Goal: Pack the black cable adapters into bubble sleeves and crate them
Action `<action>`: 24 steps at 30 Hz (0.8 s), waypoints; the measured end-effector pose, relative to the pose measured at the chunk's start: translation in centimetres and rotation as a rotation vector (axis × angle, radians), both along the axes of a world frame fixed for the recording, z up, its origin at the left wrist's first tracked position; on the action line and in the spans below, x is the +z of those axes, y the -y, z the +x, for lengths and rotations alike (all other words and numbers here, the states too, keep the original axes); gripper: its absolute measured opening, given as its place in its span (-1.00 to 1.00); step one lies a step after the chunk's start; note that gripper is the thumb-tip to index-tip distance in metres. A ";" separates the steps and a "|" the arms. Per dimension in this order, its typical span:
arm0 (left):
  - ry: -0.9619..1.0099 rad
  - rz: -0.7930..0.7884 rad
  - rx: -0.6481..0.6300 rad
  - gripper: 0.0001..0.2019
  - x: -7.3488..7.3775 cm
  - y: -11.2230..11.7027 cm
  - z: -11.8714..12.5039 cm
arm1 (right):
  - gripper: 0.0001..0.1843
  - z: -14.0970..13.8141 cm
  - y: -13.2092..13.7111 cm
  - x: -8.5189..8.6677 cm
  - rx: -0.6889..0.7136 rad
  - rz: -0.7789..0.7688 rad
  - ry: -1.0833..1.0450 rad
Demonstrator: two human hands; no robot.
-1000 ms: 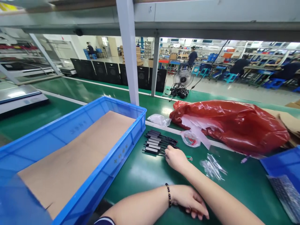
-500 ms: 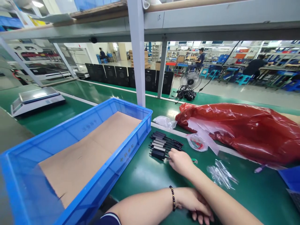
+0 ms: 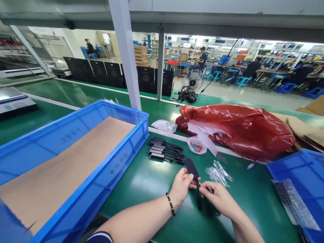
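My left hand (image 3: 181, 186), with a bead bracelet on the wrist, pinches a small black adapter (image 3: 191, 167) by its flat body, lifted just off the green bench. My right hand (image 3: 218, 196) is closed on the adapter's short black cable (image 3: 198, 195), which hangs down between the two hands. A row of several like black adapters (image 3: 164, 151) lies on the bench just beyond my hands. A small pile of clear plastic bags (image 3: 219, 172) lies to the right of the held adapter.
A big blue crate (image 3: 116, 165) lined with cardboard stands at the left. A red plastic bag (image 3: 240, 130) lies behind, with small clear bags beside it. Another blue crate (image 3: 301, 168) sits at the right edge. A scale (image 3: 12, 99) is far left. People work at distant benches.
My right hand took one adapter from the row and drew it toward me. My left hand rose from the bench and gripped the adapter's body; my right hand now holds its cable.
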State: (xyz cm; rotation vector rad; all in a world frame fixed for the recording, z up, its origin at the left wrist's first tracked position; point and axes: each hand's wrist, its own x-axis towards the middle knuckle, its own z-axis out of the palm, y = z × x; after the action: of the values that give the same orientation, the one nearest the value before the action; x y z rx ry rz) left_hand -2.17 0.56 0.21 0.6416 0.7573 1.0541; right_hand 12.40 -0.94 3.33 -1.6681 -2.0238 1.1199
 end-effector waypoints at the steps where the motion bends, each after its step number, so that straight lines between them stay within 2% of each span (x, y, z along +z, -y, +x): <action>1: 0.000 0.004 -0.001 -0.58 -0.1 0.0 0.1 | -0.68 -0.1 0.1 -0.2 -0.002 -0.007 0.017; 4: 0.031 0.006 0.003 -0.57 -0.1 -0.1 0.1 | -0.70 -0.7 0.6 -0.2 -0.013 -0.001 0.070; 8: 0.148 -0.121 -0.005 -0.54 -0.1 -0.3 -0.1 | -0.75 -0.9 1.2 0.6 -0.033 0.064 0.131; 13: 0.265 -0.291 -0.155 -0.53 -0.5 -0.1 0.0 | -0.80 -0.1 1.0 0.8 -0.206 0.483 0.206; 17: 0.227 -0.286 -0.239 -0.60 -0.8 0.3 0.1 | -0.71 -0.4 0.2 -0.5 -0.179 0.745 0.325; 20: 0.209 -0.260 -0.247 -0.60 -0.8 0.6 0.2 | -0.67 -0.8 -0.2 -1.3 -0.169 0.848 0.403; 24: 0.201 -0.239 -0.253 -0.59 -0.9 0.7 0.3 | -0.64 -1.0 -0.4 -1.7 -0.169 0.868 0.460</action>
State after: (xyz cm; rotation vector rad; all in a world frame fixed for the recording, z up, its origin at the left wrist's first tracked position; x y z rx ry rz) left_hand -1.90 -0.18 -0.72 0.4070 0.5974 0.7680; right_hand 11.40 -0.53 1.63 -1.6138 -2.0844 -0.2465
